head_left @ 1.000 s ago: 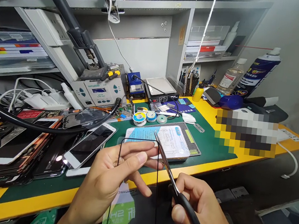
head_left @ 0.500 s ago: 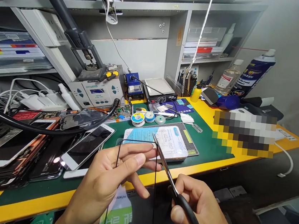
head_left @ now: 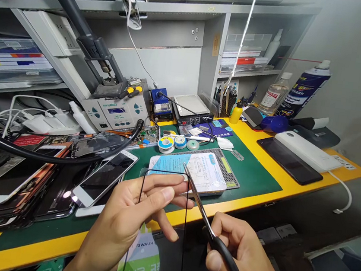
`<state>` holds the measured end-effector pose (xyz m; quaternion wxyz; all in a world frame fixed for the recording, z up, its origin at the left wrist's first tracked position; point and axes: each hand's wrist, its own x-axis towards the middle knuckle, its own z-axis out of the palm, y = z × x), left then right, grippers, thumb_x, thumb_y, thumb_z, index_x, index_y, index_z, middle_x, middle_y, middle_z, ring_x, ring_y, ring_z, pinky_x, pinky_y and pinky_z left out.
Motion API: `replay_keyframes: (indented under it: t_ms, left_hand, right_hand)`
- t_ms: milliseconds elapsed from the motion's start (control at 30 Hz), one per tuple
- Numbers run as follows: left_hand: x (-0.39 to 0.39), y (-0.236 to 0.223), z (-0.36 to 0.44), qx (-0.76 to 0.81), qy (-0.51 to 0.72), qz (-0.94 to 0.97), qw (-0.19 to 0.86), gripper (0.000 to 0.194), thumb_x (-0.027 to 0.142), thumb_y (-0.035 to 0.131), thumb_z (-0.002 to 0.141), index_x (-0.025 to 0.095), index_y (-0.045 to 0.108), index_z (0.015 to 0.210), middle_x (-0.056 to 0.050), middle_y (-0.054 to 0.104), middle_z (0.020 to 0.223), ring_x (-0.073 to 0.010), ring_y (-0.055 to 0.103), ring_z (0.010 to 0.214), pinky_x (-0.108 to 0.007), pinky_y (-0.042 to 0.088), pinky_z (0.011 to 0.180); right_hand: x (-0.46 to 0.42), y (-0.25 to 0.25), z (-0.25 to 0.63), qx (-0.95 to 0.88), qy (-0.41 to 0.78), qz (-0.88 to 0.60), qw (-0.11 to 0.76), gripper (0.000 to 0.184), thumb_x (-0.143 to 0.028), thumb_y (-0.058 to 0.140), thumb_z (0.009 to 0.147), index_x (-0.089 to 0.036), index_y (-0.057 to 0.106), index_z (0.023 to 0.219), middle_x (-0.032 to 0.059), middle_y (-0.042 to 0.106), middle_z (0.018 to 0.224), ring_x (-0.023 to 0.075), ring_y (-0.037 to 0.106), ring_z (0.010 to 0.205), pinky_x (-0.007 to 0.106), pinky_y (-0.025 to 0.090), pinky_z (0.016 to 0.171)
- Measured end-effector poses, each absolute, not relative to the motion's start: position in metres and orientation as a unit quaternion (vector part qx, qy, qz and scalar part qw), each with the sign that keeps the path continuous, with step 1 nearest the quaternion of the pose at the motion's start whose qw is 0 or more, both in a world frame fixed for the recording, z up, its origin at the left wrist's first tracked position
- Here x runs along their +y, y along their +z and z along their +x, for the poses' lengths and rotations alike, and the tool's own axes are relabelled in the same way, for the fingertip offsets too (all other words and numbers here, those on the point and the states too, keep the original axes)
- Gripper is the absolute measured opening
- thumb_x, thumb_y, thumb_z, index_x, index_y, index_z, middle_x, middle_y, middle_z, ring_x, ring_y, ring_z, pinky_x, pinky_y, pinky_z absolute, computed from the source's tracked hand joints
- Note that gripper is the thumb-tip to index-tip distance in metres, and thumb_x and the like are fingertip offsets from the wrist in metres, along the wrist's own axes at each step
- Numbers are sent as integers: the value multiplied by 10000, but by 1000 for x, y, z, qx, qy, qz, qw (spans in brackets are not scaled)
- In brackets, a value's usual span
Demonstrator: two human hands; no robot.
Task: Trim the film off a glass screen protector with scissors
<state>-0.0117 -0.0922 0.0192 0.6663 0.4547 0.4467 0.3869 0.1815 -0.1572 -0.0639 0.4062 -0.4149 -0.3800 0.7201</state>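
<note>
Between the thumb and fingers of my left hand [head_left: 135, 213] is a clear screen protector [head_left: 184, 234] with a thin black border. A green-and-white label [head_left: 140, 257] with mirrored HUAWEI lettering shows through its lower part. My right hand [head_left: 242, 251] grips black-handled scissors [head_left: 201, 205]. Their narrow blades point up and left, crossing the protector's upper right corner in view; contact there I cannot make out. The blades look nearly closed. Behind the fingertips, a white-and-blue flat box [head_left: 207, 171] lies on the green mat [head_left: 257, 172].
Phones [head_left: 107, 179] and phone parts are piled at the left. Solder reels [head_left: 166, 144] sit behind the box, near a grey rework station [head_left: 118, 113]. At the right lie a dark phone [head_left: 290, 161] and a white power bank [head_left: 305, 150] with a cable. A spray can [head_left: 304, 91] stands behind.
Both hands, the protector and the scissors hold almost the same pose. The view has shifted slightly, and the phone and power bank at the right now show without blurring.
</note>
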Motion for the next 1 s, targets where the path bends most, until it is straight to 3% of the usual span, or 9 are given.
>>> replay_keyframes:
  t_ms: [200,633,867,1000]
  left_hand:
    - [-90,14,-17,429,363,475,677,230,292,742,841,158,794,1021,-134,804,982,-164,713,541,-248,571,536]
    - [-91,19,-15,438,368,443,690,244,285,784,790,142,804,987,-150,801,942,-172,709,538,-240,571,491]
    - [-89,18,-16,433,369,444,692,195,267,770,808,163,818,966,-146,794,1016,-278,772,812,-236,583,531]
    - [-87,20,-17,434,344,411,724,206,222,784,788,161,811,982,-147,785,1006,-301,750,905,-289,616,578]
  right_hand:
    - [-158,-68,181,-388,719,-407,409,621,-642,846,666,-207,405,705,-106,470,463,12,403,336,117,311,347]
    - [-158,-68,182,-377,724,-413,404,634,-646,860,638,-209,404,694,-110,470,448,21,416,331,128,318,356]
    - [-160,-73,185,-384,725,-412,396,610,-617,862,657,-205,416,714,-97,496,471,39,479,345,121,351,355]
    - [-160,-69,189,-386,723,-421,388,631,-631,872,619,-202,415,696,-92,491,467,55,513,355,117,354,345]
